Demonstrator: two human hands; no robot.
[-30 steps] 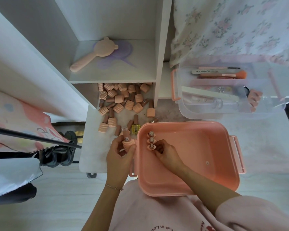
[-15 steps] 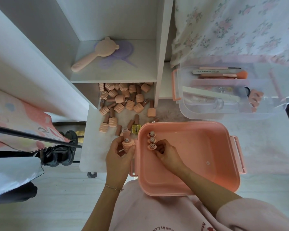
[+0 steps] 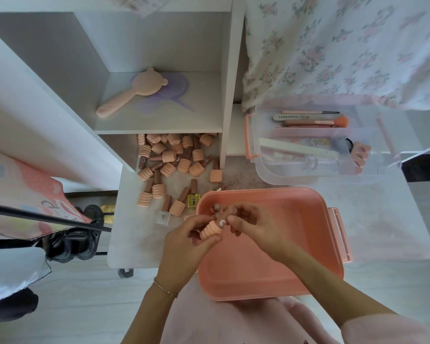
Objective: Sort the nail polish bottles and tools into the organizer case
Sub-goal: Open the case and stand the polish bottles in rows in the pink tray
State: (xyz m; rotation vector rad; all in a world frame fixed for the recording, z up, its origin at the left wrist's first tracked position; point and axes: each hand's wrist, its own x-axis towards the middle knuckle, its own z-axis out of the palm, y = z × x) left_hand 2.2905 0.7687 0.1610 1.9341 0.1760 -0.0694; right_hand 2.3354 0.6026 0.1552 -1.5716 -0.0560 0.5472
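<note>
Over pink case (image 3: 271, 276): both hands' grips hold ribbed polish bottle (image 3: 210, 229); nail file (image 3: 294, 117) reads "SANANMOG".

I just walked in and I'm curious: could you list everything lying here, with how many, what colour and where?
pink case: one, on the table, near edge
standing bottles: at least two, brown caps, case's left wall
held bottle: one, peach ribbed, over the case
loose bottles: many, peach and brown, heaped under the shelf
yellow bottle: one, left of case
clear tray: one, holds brushes and files
hand mirror: one, pink, on shelf
floral cloth: one, upper right
hands: left hand grips the held bottle; right hand touches its cap
</note>
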